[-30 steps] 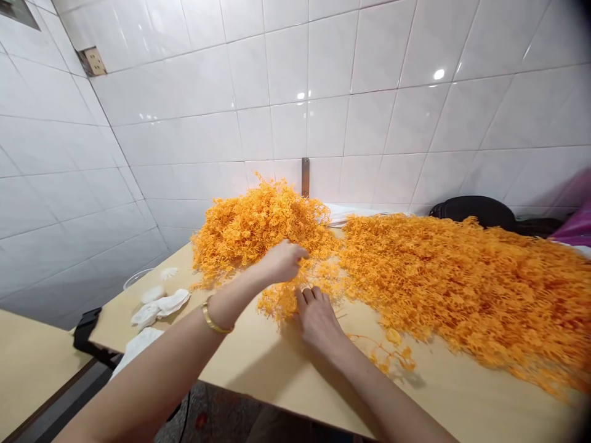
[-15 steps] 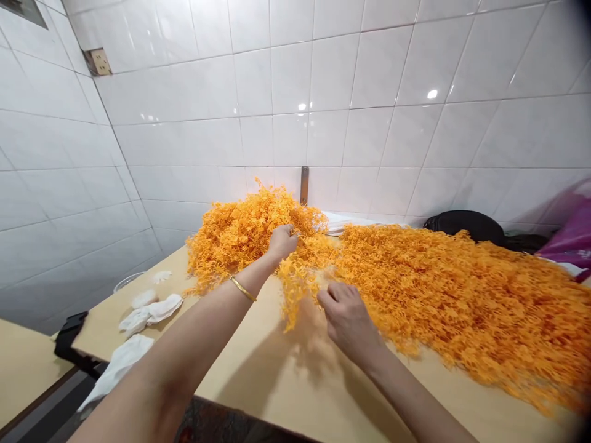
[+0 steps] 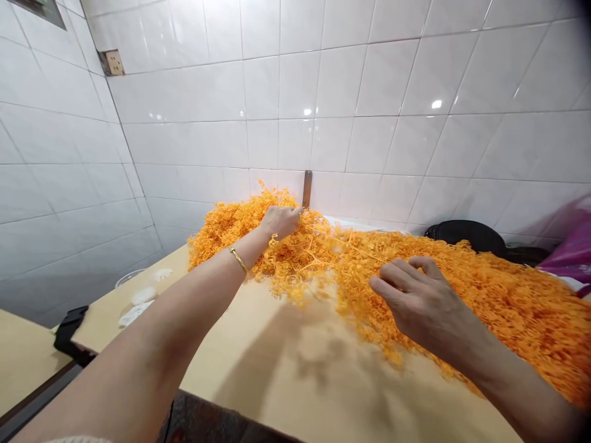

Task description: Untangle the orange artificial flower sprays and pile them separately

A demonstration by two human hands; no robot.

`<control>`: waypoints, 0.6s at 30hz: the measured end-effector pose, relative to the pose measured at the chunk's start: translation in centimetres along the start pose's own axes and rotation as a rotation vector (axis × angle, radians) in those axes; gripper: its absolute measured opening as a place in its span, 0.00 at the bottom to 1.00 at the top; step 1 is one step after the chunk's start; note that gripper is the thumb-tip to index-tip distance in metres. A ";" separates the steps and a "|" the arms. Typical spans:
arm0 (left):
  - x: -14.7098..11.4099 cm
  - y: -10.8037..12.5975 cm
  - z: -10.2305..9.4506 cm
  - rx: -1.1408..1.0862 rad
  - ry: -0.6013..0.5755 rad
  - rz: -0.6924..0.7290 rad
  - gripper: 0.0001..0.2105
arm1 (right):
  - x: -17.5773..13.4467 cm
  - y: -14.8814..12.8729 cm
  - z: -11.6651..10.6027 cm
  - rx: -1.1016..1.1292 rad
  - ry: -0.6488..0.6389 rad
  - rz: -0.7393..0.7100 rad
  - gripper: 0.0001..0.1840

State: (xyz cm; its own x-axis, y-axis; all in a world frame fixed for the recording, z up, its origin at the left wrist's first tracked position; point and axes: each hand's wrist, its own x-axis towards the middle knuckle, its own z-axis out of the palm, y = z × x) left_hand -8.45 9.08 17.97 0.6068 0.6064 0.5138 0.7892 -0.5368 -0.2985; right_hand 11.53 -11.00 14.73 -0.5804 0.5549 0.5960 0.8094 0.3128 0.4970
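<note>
My left hand (image 3: 282, 220), with a gold bangle (image 3: 239, 259) on its wrist, is closed on an orange feathery sprig (image 3: 310, 249) with thin branching stems. The sprig lies against the left heap of orange foliage (image 3: 231, 224). My right hand (image 3: 410, 292) is curled closed at the end of a thin stem that runs left from its fingers, and its fingertips are partly hidden. Below and left of this hand hangs loose orange foliage (image 3: 355, 307). A larger spread of orange sprigs (image 3: 517, 307) lies behind and to the right of it.
White cloth-like pieces (image 3: 135, 312) lie at the left of the pale table (image 3: 258, 394), above a black clamp-like part (image 3: 71, 332). A black case (image 3: 465, 237) and a purple bag (image 3: 570, 249) stand by the tiled wall (image 3: 360, 141). A brown strip (image 3: 307, 189) stands upright at the wall.
My right hand has moved right and slightly up, away from my left hand. My left hand has shifted slightly up. The foliage between them now stretches wider, and the view has tilted slightly.
</note>
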 end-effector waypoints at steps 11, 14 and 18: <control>-2.2 -3.6 0.8 -0.039 0.022 -0.234 0.15 | -2.1 2.1 -3.6 0.198 0.251 0.206 0.06; -4.2 -3.0 1.9 -0.127 -0.033 -0.199 0.14 | -2.2 2.2 -3.1 0.251 0.260 0.355 0.04; -7.0 0.7 3.0 -0.319 -0.105 -0.037 0.14 | -1.0 1.8 -2.5 0.279 0.266 0.461 0.05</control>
State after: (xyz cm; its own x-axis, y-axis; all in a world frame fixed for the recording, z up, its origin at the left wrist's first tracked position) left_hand -11.89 6.21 11.76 0.5977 0.6770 0.4294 0.7514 -0.6598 -0.0056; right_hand 13.29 -12.92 16.62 -0.1371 0.4806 0.8662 0.9550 0.2964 -0.0133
